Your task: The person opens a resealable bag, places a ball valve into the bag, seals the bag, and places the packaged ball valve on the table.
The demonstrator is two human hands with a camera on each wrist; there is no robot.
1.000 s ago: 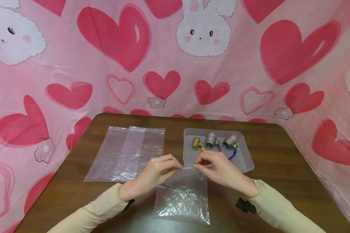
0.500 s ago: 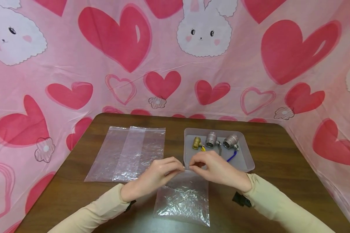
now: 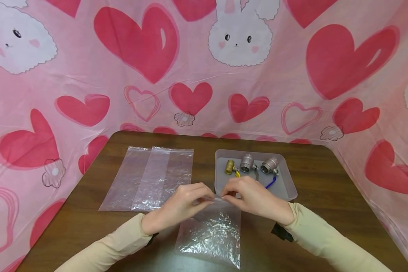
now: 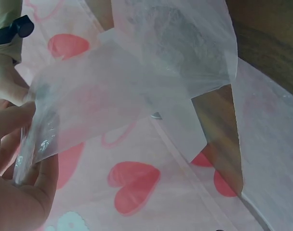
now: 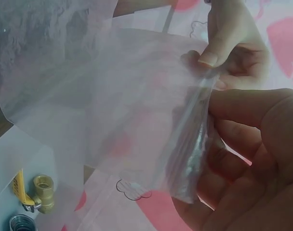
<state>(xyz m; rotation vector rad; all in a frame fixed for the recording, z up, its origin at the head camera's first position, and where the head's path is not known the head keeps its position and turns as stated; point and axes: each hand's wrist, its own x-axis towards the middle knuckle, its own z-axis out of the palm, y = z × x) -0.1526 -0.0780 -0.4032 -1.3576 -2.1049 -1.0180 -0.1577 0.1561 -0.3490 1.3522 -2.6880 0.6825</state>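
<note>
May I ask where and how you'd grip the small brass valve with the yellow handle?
I'd pinch the small brass valve by its cylindrical body, probably from above: the translucent plastic tray walls it in, while the yellow handle juts off its near right side.

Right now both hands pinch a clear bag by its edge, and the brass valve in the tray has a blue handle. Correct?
Wrong handle colour: the brass valve has a yellow handle, as the right wrist view shows. The left hand and right hand do pinch a clear bag, and the valve is in the tray.
</note>
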